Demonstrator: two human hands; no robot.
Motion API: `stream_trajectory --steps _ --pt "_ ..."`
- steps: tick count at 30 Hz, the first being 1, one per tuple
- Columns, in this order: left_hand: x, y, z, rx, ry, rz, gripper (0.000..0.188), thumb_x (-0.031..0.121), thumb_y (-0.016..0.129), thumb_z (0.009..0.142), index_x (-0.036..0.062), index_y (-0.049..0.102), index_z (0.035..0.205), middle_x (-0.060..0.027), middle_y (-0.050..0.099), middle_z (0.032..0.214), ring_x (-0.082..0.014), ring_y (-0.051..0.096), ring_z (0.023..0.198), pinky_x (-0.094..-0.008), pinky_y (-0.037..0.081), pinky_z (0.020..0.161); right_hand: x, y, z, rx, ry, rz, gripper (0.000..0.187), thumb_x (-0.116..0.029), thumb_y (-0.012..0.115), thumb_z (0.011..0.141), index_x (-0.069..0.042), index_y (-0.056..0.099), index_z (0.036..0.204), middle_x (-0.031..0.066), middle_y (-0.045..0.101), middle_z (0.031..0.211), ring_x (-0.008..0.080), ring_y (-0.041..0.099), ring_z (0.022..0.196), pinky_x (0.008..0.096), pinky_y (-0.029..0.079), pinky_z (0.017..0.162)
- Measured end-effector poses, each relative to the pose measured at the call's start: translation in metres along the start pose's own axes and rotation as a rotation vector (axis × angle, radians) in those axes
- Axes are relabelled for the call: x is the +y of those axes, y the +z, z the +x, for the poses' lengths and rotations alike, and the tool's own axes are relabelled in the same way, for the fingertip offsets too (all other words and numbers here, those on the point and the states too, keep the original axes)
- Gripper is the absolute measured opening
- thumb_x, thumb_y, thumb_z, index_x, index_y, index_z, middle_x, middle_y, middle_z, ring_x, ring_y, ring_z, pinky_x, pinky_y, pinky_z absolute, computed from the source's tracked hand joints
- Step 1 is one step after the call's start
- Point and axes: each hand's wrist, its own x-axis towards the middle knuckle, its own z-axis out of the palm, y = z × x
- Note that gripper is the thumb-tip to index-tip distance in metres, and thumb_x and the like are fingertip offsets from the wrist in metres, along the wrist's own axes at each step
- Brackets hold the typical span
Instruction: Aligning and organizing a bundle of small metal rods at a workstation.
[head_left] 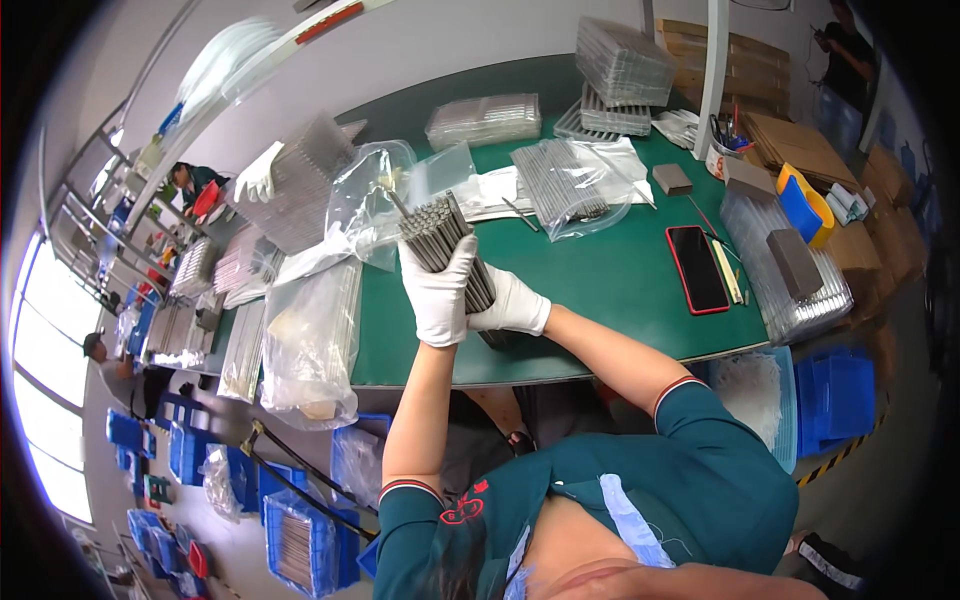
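Both my hands wear white gloves and grip one thick bundle of thin grey metal rods above the green table. My left hand wraps round its left side. My right hand closes round the bundle lower down, on its right side. The bundle stands tilted, its upper ends leaning left, and one rod rises above the others. Its lower end is partly hidden behind my hands. Beyond it, more grey rods lie side by side, partly under clear plastic, next to a loose short rod.
A red-edged phone and a grey block lie right. Clear trays stand at the back. Plastic bags and stacked trays crowd the left. Blue bins stand below the table. Other people are farther off.
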Motion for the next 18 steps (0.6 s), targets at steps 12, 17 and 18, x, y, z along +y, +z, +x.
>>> stream_trajectory --steps 12,17,18 --pt "0.029 -0.015 0.009 -0.26 -0.095 -0.279 0.09 -0.004 0.071 0.068 0.0099 0.023 0.143 -0.009 0.049 0.121 -0.0146 0.051 0.104 -0.0296 0.045 0.091 -0.023 0.004 0.008 -0.025 -0.016 0.11 0.083 -0.023 0.085 0.058 -0.001 0.04 0.125 0.0116 0.054 0.117 0.0187 0.051 0.11 0.0307 0.041 0.094" --pt "0.004 -0.004 0.017 -0.159 -0.041 -0.147 0.057 -0.002 0.067 0.076 0.0016 0.043 0.128 -0.0039 0.059 0.097 -0.0093 0.058 0.082 -0.0244 0.05 0.078 -0.018 0.007 0.01 0.074 0.079 0.125 0.054 -0.019 0.075 0.065 -0.001 0.05 0.109 0.011 0.063 0.096 0.0172 0.061 0.091 0.0292 0.048 0.082" --pt "0.004 -0.005 0.018 -0.176 -0.064 -0.126 0.051 0.0 0.066 0.076 -0.0002 0.047 0.122 -0.0043 0.059 0.095 -0.0099 0.058 0.079 -0.0244 0.05 0.074 -0.017 0.007 0.009 0.051 0.115 0.201 0.055 -0.018 0.076 0.064 -0.002 0.05 0.109 0.0099 0.063 0.095 0.0164 0.061 0.091 0.029 0.048 0.082"
